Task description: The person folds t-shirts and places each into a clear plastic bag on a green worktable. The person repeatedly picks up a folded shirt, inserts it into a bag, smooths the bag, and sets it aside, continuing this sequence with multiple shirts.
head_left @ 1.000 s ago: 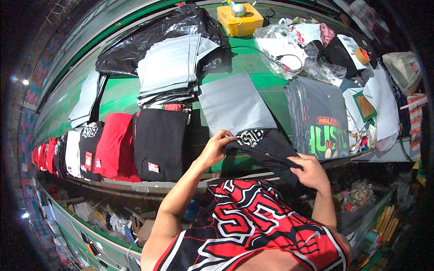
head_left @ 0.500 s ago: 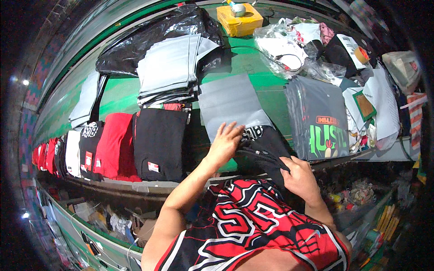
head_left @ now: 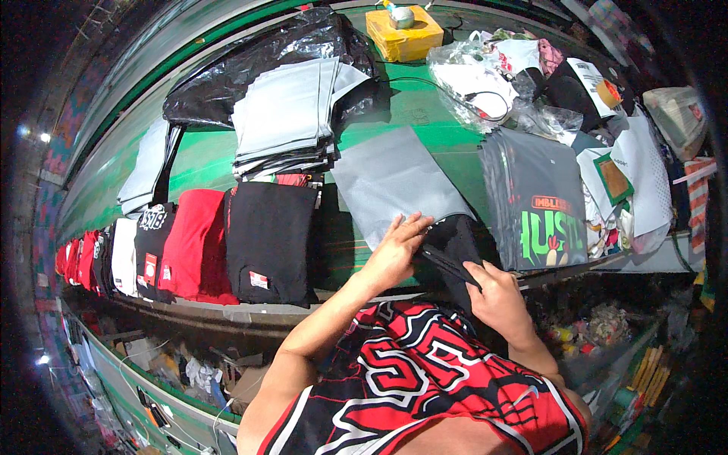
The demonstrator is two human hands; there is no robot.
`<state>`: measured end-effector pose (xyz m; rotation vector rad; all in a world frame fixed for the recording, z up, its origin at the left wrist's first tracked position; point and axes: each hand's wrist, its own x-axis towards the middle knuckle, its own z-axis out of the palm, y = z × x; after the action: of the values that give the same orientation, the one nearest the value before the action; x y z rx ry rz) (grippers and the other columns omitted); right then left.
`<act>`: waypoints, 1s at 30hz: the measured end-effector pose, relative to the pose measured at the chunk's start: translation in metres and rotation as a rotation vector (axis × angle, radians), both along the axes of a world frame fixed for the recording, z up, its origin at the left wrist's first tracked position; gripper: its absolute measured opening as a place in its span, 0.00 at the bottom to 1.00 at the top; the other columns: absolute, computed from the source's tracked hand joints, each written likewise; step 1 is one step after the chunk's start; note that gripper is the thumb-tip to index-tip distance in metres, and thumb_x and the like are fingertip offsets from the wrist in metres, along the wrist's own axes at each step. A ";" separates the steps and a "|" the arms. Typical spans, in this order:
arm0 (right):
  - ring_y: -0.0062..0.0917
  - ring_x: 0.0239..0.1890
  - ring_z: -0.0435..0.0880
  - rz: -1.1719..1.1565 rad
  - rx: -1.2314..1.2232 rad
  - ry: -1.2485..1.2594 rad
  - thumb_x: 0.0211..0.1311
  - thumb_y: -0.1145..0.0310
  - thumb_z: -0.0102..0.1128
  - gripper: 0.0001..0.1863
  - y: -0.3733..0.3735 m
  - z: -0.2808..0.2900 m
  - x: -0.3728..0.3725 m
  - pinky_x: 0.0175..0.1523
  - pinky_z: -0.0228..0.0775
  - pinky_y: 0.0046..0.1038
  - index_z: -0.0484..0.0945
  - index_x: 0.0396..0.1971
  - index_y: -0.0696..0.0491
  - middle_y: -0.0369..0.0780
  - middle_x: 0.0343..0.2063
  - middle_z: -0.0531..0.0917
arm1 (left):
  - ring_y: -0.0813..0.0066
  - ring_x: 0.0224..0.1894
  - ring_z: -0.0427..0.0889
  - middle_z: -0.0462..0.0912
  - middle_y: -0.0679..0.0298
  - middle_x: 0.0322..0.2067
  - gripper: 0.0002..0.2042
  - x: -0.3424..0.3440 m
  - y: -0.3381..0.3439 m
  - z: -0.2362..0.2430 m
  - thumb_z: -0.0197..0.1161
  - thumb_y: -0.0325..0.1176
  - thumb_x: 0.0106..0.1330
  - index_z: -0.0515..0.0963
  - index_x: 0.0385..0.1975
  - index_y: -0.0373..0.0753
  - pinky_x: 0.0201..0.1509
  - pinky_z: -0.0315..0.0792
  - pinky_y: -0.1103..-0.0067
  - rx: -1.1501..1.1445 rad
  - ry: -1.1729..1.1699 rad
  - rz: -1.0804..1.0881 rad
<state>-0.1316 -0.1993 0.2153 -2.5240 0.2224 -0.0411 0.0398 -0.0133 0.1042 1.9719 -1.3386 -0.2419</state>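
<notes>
A thin grey plastic bag [head_left: 402, 178] lies slanted in front of me, its near edge over a folded black garment [head_left: 455, 243]. My left hand [head_left: 398, 246] grips the bag's near edge, fingers close together and thumb hidden. Lower and to the right, my right hand [head_left: 497, 296] pinches the near part of the black garment between thumb and fingers. The garment's far part is hidden under the grey plastic. Just right of it lies a stack of dark grey packages [head_left: 542, 197] with a green and orange print.
Folded black [head_left: 269, 243] and red [head_left: 196, 246] garments line the table's front edge at left. Behind them sit a stack of grey bags [head_left: 284, 106] and black plastic [head_left: 227, 83]. A yellow box [head_left: 404, 34] stands far back; clear-bagged items [head_left: 474, 83] pile up at right.
The grey plastic now covers the white print that showed on the black garment. My left hand moved slightly right and nearer, its spread fingers drawing together. My right hand shifted slightly left.
</notes>
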 end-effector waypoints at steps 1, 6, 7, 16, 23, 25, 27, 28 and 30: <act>0.54 0.40 0.85 -0.004 -0.033 -0.003 0.58 0.76 0.65 0.18 0.002 -0.001 0.001 0.44 0.79 0.44 0.82 0.50 0.61 0.57 0.41 0.84 | 0.50 0.77 0.59 0.67 0.53 0.71 0.29 -0.003 -0.002 0.006 0.66 0.18 0.46 0.78 0.55 0.26 0.79 0.52 0.49 0.020 0.012 -0.011; 0.56 0.38 0.85 -0.054 -0.084 -0.126 0.58 0.76 0.63 0.14 0.008 -0.016 0.016 0.42 0.79 0.48 0.82 0.45 0.60 0.58 0.40 0.83 | 0.49 0.78 0.58 0.64 0.54 0.73 0.32 -0.016 -0.012 0.034 0.66 0.18 0.46 0.76 0.58 0.26 0.79 0.51 0.49 -0.088 0.030 -0.066; 0.56 0.37 0.85 -0.063 -0.100 -0.198 0.58 0.76 0.63 0.13 0.009 -0.022 0.021 0.42 0.79 0.49 0.83 0.43 0.61 0.58 0.38 0.84 | 0.50 0.78 0.58 0.64 0.54 0.73 0.34 -0.020 -0.013 0.038 0.66 0.18 0.44 0.75 0.60 0.26 0.79 0.50 0.49 -0.133 0.029 -0.090; 0.51 0.35 0.87 0.211 0.052 0.234 0.60 0.70 0.64 0.09 0.012 -0.093 0.036 0.40 0.79 0.49 0.84 0.28 0.62 0.57 0.30 0.85 | 0.50 0.73 0.66 0.71 0.52 0.68 0.31 -0.043 0.007 0.026 0.64 0.18 0.45 0.78 0.57 0.32 0.77 0.57 0.51 -0.087 0.074 -0.089; 0.55 0.38 0.87 0.004 -0.172 0.507 0.67 0.55 0.62 0.20 -0.017 -0.104 0.025 0.48 0.80 0.51 0.88 0.31 0.58 0.57 0.32 0.86 | 0.43 0.59 0.76 0.77 0.47 0.54 0.21 -0.036 0.048 -0.035 0.59 0.18 0.52 0.78 0.49 0.30 0.64 0.72 0.61 0.133 0.168 0.395; 0.54 0.38 0.86 -0.184 -0.157 0.277 0.67 0.60 0.62 0.15 -0.038 -0.117 0.030 0.47 0.78 0.51 0.84 0.33 0.59 0.55 0.32 0.86 | 0.40 0.56 0.76 0.75 0.42 0.51 0.24 -0.028 0.053 -0.052 0.57 0.17 0.53 0.74 0.54 0.29 0.63 0.73 0.59 0.165 0.185 0.581; 0.50 0.42 0.84 -0.312 -0.109 0.149 0.67 0.67 0.64 0.12 -0.057 -0.132 0.032 0.49 0.76 0.45 0.78 0.42 0.59 0.52 0.40 0.84 | 0.51 0.49 0.81 0.76 0.45 0.50 0.21 -0.024 0.058 -0.065 0.63 0.23 0.61 0.74 0.56 0.33 0.55 0.77 0.65 0.147 0.361 0.657; 0.45 0.45 0.84 -0.367 -0.012 0.138 0.67 0.65 0.64 0.17 -0.063 -0.140 0.035 0.52 0.76 0.42 0.75 0.50 0.57 0.50 0.46 0.83 | 0.57 0.47 0.82 0.76 0.47 0.50 0.20 -0.023 0.058 -0.069 0.65 0.26 0.63 0.74 0.56 0.34 0.52 0.78 0.68 0.145 0.503 0.690; 0.40 0.41 0.85 -0.374 0.149 -0.049 0.65 0.64 0.66 0.23 -0.067 -0.156 0.043 0.50 0.76 0.41 0.73 0.57 0.53 0.48 0.47 0.83 | 0.63 0.45 0.82 0.78 0.50 0.48 0.20 -0.021 0.054 -0.076 0.67 0.30 0.66 0.74 0.57 0.35 0.51 0.78 0.71 0.053 0.657 0.726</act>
<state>-0.0890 -0.2667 0.0595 -2.2992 0.6504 -0.2263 0.0186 0.0410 0.0287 2.0257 -0.1799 -0.5103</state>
